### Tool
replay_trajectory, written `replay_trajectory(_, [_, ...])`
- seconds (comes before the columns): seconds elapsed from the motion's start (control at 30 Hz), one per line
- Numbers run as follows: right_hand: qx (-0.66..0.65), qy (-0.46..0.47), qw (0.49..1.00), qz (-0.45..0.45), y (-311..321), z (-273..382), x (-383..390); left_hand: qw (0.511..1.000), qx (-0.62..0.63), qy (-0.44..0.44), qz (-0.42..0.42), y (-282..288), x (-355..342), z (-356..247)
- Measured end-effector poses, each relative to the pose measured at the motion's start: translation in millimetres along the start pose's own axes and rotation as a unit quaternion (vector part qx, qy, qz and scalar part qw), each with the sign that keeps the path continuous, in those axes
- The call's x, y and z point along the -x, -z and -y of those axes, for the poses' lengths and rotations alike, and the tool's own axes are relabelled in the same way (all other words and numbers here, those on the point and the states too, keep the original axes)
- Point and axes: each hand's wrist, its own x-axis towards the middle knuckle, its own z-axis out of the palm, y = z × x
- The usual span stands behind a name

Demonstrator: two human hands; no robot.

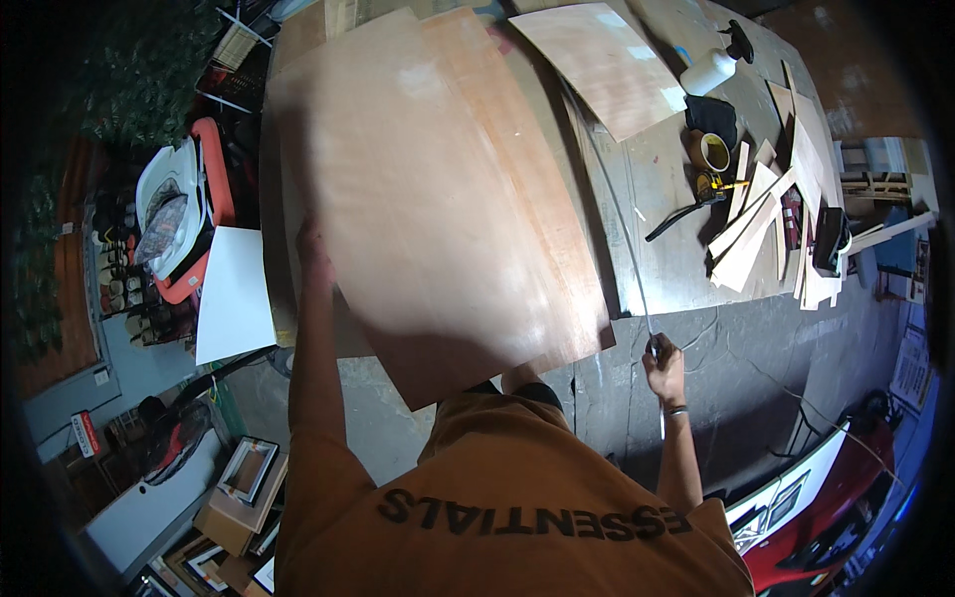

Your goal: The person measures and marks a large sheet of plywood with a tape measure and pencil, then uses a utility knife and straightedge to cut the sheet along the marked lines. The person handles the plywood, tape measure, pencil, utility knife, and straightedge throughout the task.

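A large sheet of thin plywood [438, 199] lies on the worktable, its near end hanging past the table edge toward my body. My left hand [314, 257] is at the sheet's left edge and grips it, fingers partly hidden. Off the table's near edge, my right hand [665, 370] is closed around a long, thin metal straightedge [619, 204]. The straightedge runs from my fist away across the table, to the right of the sheet. Beyond its far part rests a smaller plywood panel [602, 65] with pale smears.
At the right of the table are a white spray bottle [709, 72], a yellow-and-black tape measure [710, 186], a round yellowish container [712, 151] and several wood offcuts [756, 224]. A white panel [235, 298] stands at the left. Picture frames [247, 470] are at lower left.
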Motion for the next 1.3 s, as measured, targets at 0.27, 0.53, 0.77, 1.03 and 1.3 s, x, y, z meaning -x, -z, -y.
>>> replay_trajectory(0.27, [-0.005,-0.019,0.998,-0.062,-72,60,30,0.986,-0.092,-0.055,-0.129,-28,-21,60])
replay_trajectory(0.53, [0.057,0.064,0.989,-0.116,-148,81,29,0.858,-0.42,-0.251,-0.158,-29,-47,67])
replay_trajectory(0.77, [0.117,0.112,0.977,-0.141,-168,91,30,0.702,-0.539,-0.465,0.004,-143,-6,33])
replay_trajectory(1.03, [0.158,0.081,0.977,-0.12,-165,94,36,0.615,-0.607,-0.438,0.248,-240,-26,40])
replay_trajectory(1.3, [0.126,-0.005,0.989,-0.079,-171,77,66,0.602,-0.6,-0.464,0.25,-238,-43,55])
